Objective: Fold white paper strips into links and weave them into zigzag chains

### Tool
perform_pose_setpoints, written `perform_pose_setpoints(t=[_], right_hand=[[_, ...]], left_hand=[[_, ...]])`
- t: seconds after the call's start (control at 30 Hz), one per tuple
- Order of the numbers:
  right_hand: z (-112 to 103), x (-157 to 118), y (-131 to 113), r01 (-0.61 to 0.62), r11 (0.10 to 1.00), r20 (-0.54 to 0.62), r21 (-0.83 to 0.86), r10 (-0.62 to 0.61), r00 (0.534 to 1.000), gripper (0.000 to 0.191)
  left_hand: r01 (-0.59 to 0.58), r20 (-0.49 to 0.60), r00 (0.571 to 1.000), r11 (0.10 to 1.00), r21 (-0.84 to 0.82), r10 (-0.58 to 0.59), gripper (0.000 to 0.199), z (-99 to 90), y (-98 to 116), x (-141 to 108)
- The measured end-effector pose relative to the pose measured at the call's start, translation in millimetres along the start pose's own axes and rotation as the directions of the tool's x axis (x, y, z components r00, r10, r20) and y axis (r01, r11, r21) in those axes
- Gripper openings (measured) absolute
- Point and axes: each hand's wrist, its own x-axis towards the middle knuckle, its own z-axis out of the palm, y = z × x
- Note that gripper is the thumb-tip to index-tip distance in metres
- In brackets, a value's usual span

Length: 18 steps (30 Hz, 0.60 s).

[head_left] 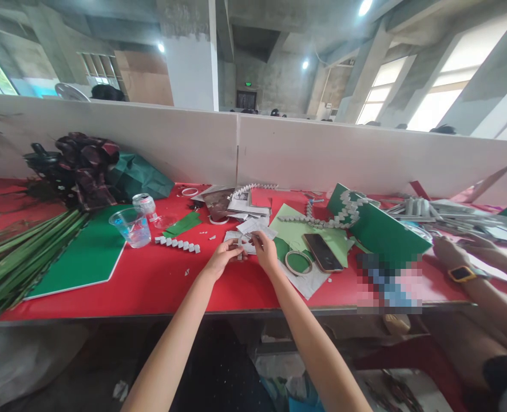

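Over the middle of the red table (150, 286), my left hand (225, 256) has its fingers closed on a small white paper strip (240, 242). My right hand (262, 247) is just to the right, its fingers pinched at the white paper; the exact grip is too small to make out. White paper pieces (260, 226) lie just beyond both hands. A folded zigzag paper chain (177, 244) rests left of my left hand. Right of my right hand are light green sheets (290, 220), a tape roll (298, 262) and a dark phone (323, 252).
At the left stand a plastic cup (135, 230) and a can (145, 206), near a green board (82, 252) and long green leaves (34, 252). Another green board (380, 229) stands at the right, beside a person's hands (448, 254). A white partition (322, 154) runs behind.
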Motion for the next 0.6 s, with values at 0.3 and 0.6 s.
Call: perform_pose_setpoints(t=[0.3, 0.6], right_hand=[[-4.4, -3.0, -3.8, -0.043, 0.998, -0.083, -0.045, 0.04, 0.996, 0.023], [-3.2, -3.7, -5.9, 0.002, 0.987, -0.01, -0.159, -0.003, 1.0, 0.023]], left_hand=[[0.103, 0.196, 0.974, 0.994, 0.041, -0.11, 0.035, 5.6, 2.2, -3.6], [0.075, 0.025, 0.997, 0.997, -0.03, -0.074, 0.036, 1.0, 1.5, -2.2]])
